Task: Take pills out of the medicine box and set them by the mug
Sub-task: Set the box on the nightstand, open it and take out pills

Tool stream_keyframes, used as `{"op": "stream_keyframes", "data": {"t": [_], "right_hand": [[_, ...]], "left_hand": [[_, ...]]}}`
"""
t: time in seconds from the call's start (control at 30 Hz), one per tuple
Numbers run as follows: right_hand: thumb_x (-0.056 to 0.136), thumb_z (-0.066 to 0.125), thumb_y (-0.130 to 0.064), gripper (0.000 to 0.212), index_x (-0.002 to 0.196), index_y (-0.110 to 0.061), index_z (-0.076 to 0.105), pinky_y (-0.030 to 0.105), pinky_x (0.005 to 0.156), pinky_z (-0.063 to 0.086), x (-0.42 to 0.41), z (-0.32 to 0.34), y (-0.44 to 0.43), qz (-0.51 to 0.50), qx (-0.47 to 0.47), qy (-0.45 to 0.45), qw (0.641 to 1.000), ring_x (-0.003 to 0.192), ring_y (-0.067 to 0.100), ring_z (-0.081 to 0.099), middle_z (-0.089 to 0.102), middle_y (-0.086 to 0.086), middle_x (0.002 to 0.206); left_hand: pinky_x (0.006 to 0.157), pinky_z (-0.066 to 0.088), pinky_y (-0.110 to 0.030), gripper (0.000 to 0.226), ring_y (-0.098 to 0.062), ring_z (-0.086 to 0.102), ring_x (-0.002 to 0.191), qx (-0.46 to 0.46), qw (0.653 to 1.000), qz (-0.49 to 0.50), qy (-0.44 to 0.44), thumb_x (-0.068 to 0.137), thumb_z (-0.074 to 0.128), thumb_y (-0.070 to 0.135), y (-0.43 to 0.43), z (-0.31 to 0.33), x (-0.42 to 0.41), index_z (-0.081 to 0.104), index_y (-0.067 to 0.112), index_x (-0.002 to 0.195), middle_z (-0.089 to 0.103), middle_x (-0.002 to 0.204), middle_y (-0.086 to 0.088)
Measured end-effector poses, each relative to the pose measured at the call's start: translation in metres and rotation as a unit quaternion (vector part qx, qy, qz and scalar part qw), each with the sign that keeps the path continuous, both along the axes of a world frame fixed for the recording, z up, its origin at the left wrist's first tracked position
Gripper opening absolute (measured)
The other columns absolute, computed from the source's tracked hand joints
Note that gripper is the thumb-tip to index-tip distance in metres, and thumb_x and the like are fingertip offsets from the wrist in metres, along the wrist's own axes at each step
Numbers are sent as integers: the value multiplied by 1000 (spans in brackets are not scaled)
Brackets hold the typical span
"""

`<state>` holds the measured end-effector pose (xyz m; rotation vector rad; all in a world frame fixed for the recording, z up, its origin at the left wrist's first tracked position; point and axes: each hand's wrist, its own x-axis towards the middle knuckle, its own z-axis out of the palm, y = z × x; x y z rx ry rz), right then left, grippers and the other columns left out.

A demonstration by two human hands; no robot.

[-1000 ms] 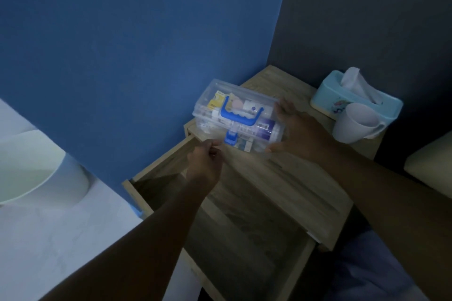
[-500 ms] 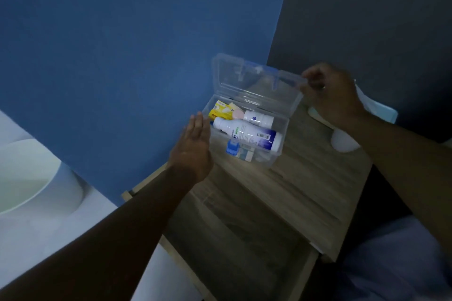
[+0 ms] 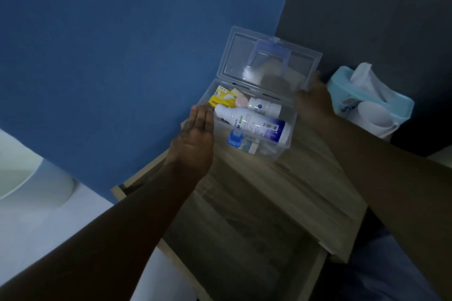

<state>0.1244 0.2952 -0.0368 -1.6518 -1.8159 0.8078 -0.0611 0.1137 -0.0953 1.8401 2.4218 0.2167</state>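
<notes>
The clear plastic medicine box [image 3: 283, 146] stands on the wooden nightstand with its lid [image 3: 266, 61] raised upright. Inside lie a large white bottle [image 3: 254, 126], a smaller white bottle [image 3: 264, 106], a yellow packet [image 3: 221, 100], a pink item [image 3: 241, 101] and a blue piece [image 3: 234, 139]. My left hand [image 3: 195, 139] rests flat against the box's left end, fingers straight and together. My right hand [image 3: 315, 102], blurred, is at the box's right rear corner by the lid; I cannot tell its grip. The white mug [image 3: 374, 120] stands to the right, partly hidden by my right arm.
A light blue tissue box [image 3: 342, 85] with a white tissue sticking up sits behind the mug against the dark wall. The nightstand's drawer [image 3: 244, 239] is pulled open below the top. A blue wall rises on the left; a white rounded object [image 3: 31, 178] lies at the left edge.
The lid went from shut to fully raised. My right hand came down from the lid's top edge to the box's right rear corner. My left hand moved to the box's left end.
</notes>
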Motion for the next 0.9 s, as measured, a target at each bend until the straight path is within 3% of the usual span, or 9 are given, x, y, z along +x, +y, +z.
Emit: {"op": "stream_keyframes", "data": {"t": [0.07,0.13,0.2,0.3,0.37,0.5,0.6,0.7,0.9], "right_hand": [[94,50,-6,72,158,-8,18,28,114,30,-11,2,-17,10,147,-49,988,148,30,29,21,18,164],[87,55,-3,62,148,-9,40,37,111,34,-25,6,-28,76,297,-60,950,137,33,40,39,21,149],[86,57,-5,37,122,-8,65,41,101,44,-43,8,-29,174,338,-106,919,118,32,55,61,17,123],[87,64,-28,21,98,-15,78,38,91,49,-71,9,-28,240,206,-211,925,103,30,63,74,9,102],[81,72,-46,36,105,-19,74,37,89,48,-83,7,-24,228,120,-274,927,107,30,63,71,8,110],[70,80,-56,59,111,-18,63,35,77,42,-93,4,-16,198,111,-329,917,107,32,63,64,10,117],[68,87,-44,58,113,-17,63,38,84,49,-96,5,-14,196,98,-317,923,109,34,63,62,12,119],[83,75,-35,38,113,-14,66,37,85,50,-95,4,-17,200,121,-301,924,110,34,62,65,14,118],[93,67,-25,26,116,-12,70,39,91,53,-61,16,-47,229,163,-114,953,109,26,64,73,9,114]], "left_hand": [[122,23,-38,81,-28,-8,153,-1,1000,-2,-3,95,45,11,1,0,-1,-11,3,154,-11,165,-12],[122,25,-41,81,-28,-8,153,-8,1000,-3,-3,95,44,12,1,1,-1,-11,4,154,-12,165,-12],[121,27,-43,82,-28,-8,153,-11,1000,-2,-14,95,46,11,1,3,-1,-10,5,154,-12,165,-11],[122,24,-41,81,-28,-8,153,-12,1000,-7,-13,95,46,12,0,5,-2,-9,5,154,-12,165,-11],[123,21,-40,81,-28,-8,153,-17,1000,-10,-10,96,46,13,0,5,-3,-9,4,154,-12,165,-11],[123,22,-41,80,-28,-7,153,-23,1000,-17,-1,96,46,13,2,6,-5,-8,5,154,-11,165,-11],[122,24,-41,80,-27,-5,153,-29,999,-15,-3,95,45,12,3,9,-6,-8,5,154,-9,166,-10],[122,23,-41,80,-26,-4,153,-37,999,-14,5,96,46,13,4,10,-6,-7,6,154,-7,166,-10],[123,18,-38,75,-21,1,154,-52,997,-9,-57,93,46,14,5,28,-11,6,13,157,2,167,-3]]}}
